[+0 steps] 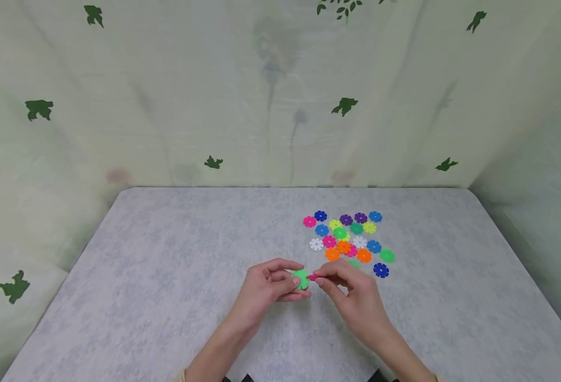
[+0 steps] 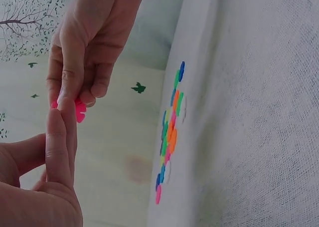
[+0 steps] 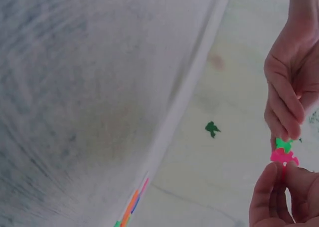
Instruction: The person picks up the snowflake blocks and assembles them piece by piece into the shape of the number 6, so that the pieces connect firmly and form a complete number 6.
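Observation:
My left hand [image 1: 275, 281] pinches a light green notched disc [image 1: 301, 279], flat side turned up toward the head view. From the right, my right hand [image 1: 352, 292] holds a pink notched disc [image 1: 313, 277] edge-on between thumb and fingers. The pink disc's rim meets the green one's right edge, and in the right wrist view the pink disc [image 3: 284, 157] overlaps the green disc [image 3: 283, 144]. Both hands are raised over the table's front half. In the left wrist view the fingers hide the green disc, and only part of the pink disc [image 2: 80, 112] shows.
Behind and right of the hands, a loose group of notched discs lies on the grey table [image 1: 165, 265], among them a white disc [image 1: 316, 244], an orange disc [image 1: 364, 255] and a dark blue disc [image 1: 381, 270]. A pale curtain [image 1: 242, 106] with green bird shapes surrounds the table.

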Demonstrator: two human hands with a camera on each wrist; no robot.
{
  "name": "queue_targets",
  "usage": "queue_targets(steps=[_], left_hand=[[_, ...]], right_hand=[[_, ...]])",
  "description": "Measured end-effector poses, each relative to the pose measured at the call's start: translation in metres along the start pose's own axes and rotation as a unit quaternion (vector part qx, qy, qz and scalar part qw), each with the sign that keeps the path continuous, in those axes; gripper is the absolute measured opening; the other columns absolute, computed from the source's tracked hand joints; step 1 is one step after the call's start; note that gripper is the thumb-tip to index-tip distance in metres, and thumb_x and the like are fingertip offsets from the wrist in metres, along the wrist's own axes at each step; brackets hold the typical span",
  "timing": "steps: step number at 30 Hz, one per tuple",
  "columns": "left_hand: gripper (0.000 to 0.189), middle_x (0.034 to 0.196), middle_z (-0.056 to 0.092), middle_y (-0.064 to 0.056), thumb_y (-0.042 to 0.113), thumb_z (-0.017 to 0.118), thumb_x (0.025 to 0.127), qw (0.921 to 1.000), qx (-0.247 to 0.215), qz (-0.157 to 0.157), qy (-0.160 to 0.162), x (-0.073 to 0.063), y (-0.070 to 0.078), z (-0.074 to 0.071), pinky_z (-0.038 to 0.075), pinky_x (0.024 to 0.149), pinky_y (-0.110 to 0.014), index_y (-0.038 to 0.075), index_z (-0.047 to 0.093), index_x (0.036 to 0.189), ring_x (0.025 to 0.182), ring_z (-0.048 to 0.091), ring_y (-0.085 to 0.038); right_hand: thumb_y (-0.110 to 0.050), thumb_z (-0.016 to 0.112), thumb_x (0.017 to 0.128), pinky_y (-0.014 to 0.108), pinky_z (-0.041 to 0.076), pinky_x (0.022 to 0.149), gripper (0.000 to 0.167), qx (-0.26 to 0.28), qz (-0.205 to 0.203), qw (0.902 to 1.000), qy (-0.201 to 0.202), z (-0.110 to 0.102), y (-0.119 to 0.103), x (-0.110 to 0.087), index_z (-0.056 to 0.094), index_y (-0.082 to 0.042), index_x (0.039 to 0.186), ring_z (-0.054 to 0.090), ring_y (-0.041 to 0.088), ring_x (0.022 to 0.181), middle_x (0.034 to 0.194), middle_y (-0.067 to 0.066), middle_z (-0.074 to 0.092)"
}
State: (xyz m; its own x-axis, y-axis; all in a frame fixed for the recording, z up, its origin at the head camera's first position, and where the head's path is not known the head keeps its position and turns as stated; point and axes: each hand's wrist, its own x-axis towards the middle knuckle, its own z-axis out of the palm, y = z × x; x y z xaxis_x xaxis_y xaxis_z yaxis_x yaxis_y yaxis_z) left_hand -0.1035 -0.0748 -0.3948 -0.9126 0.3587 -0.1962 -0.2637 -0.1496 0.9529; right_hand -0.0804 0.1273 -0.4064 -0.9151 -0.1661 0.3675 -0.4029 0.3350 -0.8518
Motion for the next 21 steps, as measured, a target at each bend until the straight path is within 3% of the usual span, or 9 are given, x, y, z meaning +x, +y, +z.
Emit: queue_targets(steps=[9,15,21], left_hand=[[0.028,0.087,0.070,-0.018,-0.003,0.061,0.092,0.9991,-0.036,-0.018,-0.015,0.001,-0.007,-0.001,0.056,0.080,-0.039,-0.013,0.058,0.118,0.083,0.072,-0.032],[0.028,0.096,0.069,-0.026,-0.004,0.059,0.093,0.9981,-0.050,-0.032,-0.013,0.003,-0.010,0.000,0.056,0.081,-0.039,-0.014,0.056,0.118,0.082,0.072,-0.032],[0.029,0.086,0.070,-0.017,-0.008,0.057,0.091,0.9974,-0.063,-0.035,-0.002,0.002,-0.012,0.003,0.056,0.080,-0.037,-0.016,0.054,0.119,0.079,0.073,-0.031]], right_hand=[[-0.006,0.069,0.089,0.031,0.055,0.083,0.020,0.017,0.029,0.9991,-0.027,0.000,0.007,0.000,0.068,-0.023,0.100,0.064,0.013,0.084,0.092,-0.004,0.067],[-0.004,0.069,0.089,0.033,0.055,0.083,0.021,0.012,0.023,0.9986,-0.046,0.000,0.011,0.001,0.066,-0.022,0.098,0.065,0.013,0.087,0.093,-0.010,0.065],[0.007,0.072,0.082,0.029,0.056,0.076,0.029,-0.037,-0.035,0.9982,-0.029,0.002,0.011,0.002,0.065,-0.018,0.094,0.063,0.008,0.082,0.089,-0.012,0.065]])
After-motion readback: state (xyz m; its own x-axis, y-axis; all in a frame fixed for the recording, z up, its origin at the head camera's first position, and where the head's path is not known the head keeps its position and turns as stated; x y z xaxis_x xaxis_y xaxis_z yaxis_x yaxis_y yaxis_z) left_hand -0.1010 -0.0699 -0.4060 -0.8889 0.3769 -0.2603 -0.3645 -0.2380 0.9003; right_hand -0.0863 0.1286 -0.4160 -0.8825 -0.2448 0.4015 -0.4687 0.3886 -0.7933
